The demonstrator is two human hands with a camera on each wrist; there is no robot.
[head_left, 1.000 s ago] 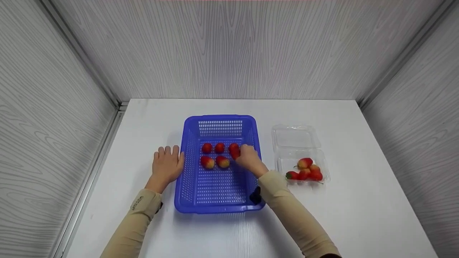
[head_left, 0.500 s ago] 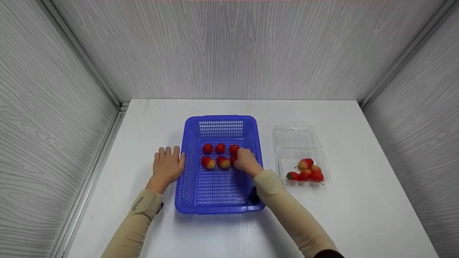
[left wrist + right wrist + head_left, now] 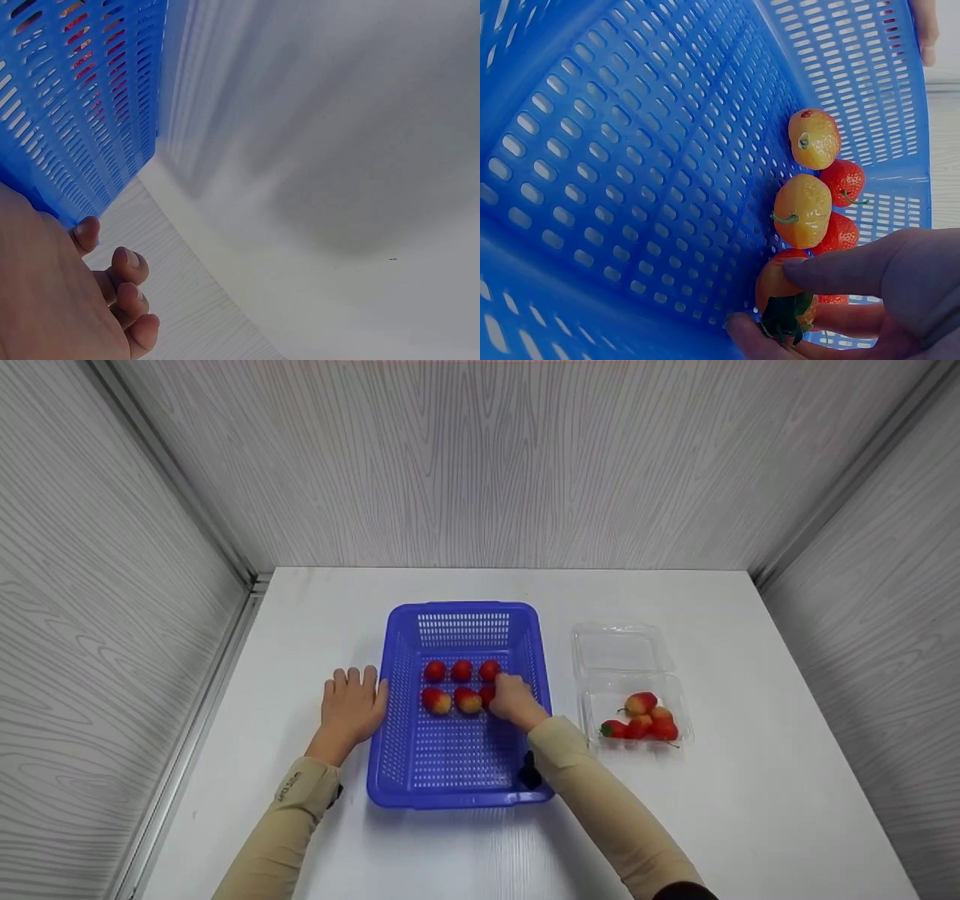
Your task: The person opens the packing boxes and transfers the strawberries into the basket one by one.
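My right hand (image 3: 514,702) reaches into the blue basket (image 3: 459,791), fingers (image 3: 840,274) pinching a strawberry (image 3: 784,304) on its floor, leaf end toward my palm. My left hand (image 3: 349,710) lies flat on the tabletop (image 3: 465,855), fingers relaxed.

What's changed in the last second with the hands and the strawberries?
The right hand lowered its strawberry toward the near row in the blue basket, still pinching it. The left hand, the other strawberries and the clear box stayed put.
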